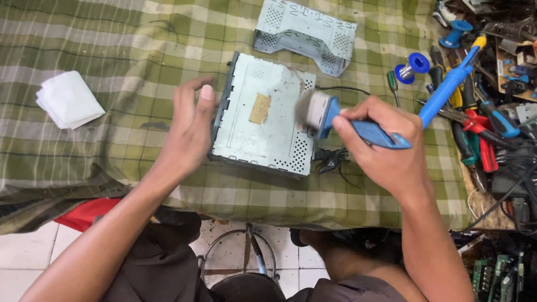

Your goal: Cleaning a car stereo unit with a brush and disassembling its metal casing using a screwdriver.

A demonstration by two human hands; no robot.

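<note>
On the plaid cloth (pixel 112 39), the left hand (pixel 193 126) steadies the metal case (pixel 260 120), fingers open; the right hand (pixel 386 142) grips a brush (pixel 335 114).

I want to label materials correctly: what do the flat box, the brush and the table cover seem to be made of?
The flat box looks like thin sheet metal, pale and dull, with punched vent holes. The brush in the right hand seems to have a glossy blue plastic handle and soft, blurred bristles. The table cover looks like woven green checked cloth, wrinkled.
</note>
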